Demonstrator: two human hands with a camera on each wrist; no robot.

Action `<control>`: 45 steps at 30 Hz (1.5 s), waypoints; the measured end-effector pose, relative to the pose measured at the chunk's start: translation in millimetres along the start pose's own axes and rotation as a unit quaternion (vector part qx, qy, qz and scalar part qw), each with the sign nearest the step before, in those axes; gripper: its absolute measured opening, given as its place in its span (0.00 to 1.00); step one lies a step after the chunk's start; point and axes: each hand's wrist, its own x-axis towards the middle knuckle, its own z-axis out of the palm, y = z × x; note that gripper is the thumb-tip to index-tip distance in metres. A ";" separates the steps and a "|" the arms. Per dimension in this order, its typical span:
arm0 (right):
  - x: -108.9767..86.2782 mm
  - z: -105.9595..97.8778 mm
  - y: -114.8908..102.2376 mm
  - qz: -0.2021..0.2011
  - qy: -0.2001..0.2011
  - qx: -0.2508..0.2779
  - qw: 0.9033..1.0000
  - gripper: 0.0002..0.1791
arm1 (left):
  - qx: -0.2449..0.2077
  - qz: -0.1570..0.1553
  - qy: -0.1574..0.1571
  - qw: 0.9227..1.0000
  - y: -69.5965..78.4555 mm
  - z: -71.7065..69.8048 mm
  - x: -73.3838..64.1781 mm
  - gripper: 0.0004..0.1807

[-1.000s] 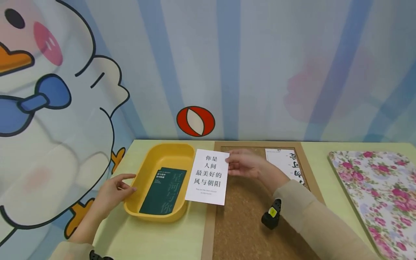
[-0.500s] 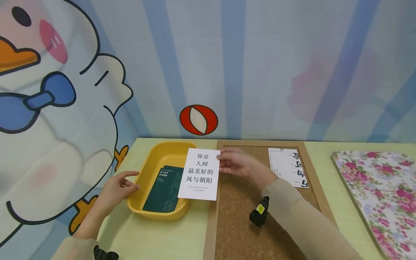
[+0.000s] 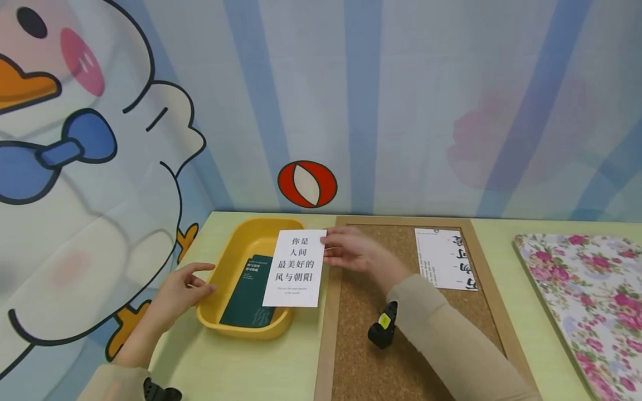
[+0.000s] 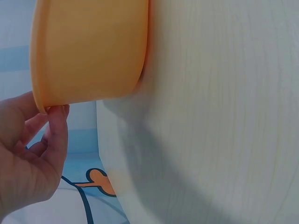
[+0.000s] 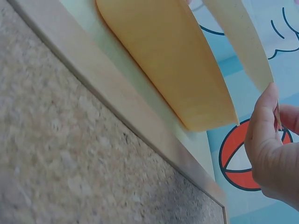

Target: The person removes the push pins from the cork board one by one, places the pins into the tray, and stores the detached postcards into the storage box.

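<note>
My right hand point(image 3: 348, 249) pinches the right edge of a white card point(image 3: 295, 268) printed with black Chinese lettering. The card overlaps the right side of a yellow plastic tray point(image 3: 241, 333) in the head view; the right wrist view has it above the tray's rim. Dark green cards point(image 3: 247, 295) lie inside the tray, partly hidden behind the white card. At the tray's left rim, my left hand point(image 3: 178, 292) pinches the edge between thumb and fingers, as the left wrist view shows with the hand point(image 4: 35, 144) at the rim.
Right of the tray lies a wood-framed cork board point(image 3: 381, 334) with another white lettered card point(image 3: 443, 259) at its upper right. A floral board point(image 3: 587, 295) lies at the table's right. Behind the table point(image 3: 241, 367) stands a wall with cartoon pictures.
My right hand has carried the white card leftward, from beside the tray to over its right part, covering more of the green cards. The left hand stays at the tray's rim.
</note>
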 end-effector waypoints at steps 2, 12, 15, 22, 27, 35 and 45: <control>2.5 2.3 0.9 0.003 0.004 0.000 1.000 0.08 | -0.001 0.000 -0.001 1.000 -0.8 -0.6 -0.1 0.26; 14.6 8.8 8.1 0.002 0.017 0.007 1.000 0.17 | -0.022 -0.021 -0.012 0.999 -7.3 -2.2 -0.8 0.28; 17.3 12.0 10.2 -0.005 0.016 0.004 1.000 0.20 | -0.024 -0.020 -0.013 0.999 -6.6 -2.4 -1.2 0.28; 19.5 25.1 12.0 -0.017 0.015 -0.005 1.000 0.20 | -0.027 -0.024 -0.014 0.999 -4.8 -3.6 -3.4 0.28; 17.9 33.1 10.7 -0.026 0.015 0.002 1.000 0.19 | -0.024 -0.023 -0.013 0.999 -5.2 -4.1 -2.8 0.28; 17.5 43.8 11.7 -0.042 0.002 -0.013 0.999 0.17 | -0.025 -0.020 -0.013 0.999 -5.0 -4.2 -0.9 0.28; 19.6 58.4 16.6 -0.049 -0.010 -0.065 0.997 0.18 | -0.024 -0.021 -0.010 0.999 -2.3 -1.5 1.6 0.28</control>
